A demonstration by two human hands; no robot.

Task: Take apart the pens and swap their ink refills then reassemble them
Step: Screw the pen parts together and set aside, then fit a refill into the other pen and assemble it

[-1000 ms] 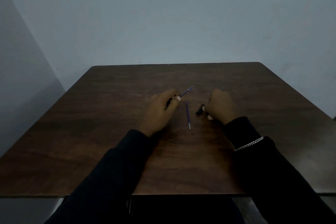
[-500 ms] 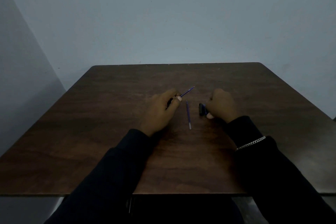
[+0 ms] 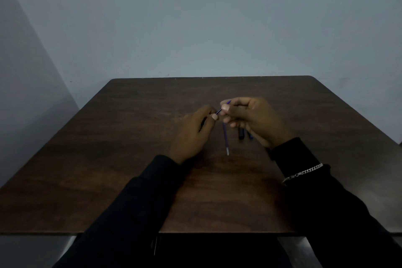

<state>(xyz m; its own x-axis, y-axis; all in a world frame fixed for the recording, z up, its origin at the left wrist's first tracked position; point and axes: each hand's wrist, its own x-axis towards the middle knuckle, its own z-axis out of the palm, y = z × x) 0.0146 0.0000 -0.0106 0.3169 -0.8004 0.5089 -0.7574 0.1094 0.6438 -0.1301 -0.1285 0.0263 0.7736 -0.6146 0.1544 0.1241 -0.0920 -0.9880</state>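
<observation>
My left hand (image 3: pixel 193 130) grips a dark pen barrel, mostly hidden in the fist, from which a thin blue refill (image 3: pixel 219 111) sticks out up and to the right. My right hand (image 3: pixel 252 119) has thumb and forefinger pinched on that refill's far end. A second blue refill (image 3: pixel 225 140) with a pale tip lies flat on the brown table (image 3: pixel 130 159) between the hands, its upper end hidden by my right fingers. Dark pen parts (image 3: pixel 241 135) lie on the table just right of it, under my right hand.
The table's near edge (image 3: pixel 217 233) runs under my forearms. A grey wall stands close behind the far edge. A silver chain bracelet (image 3: pixel 302 173) sits on my right sleeve.
My right hand let go of the dark pen part on the table, rose and moved left, and now pinches the refill sticking out of the left hand's barrel. The left hand stayed put.
</observation>
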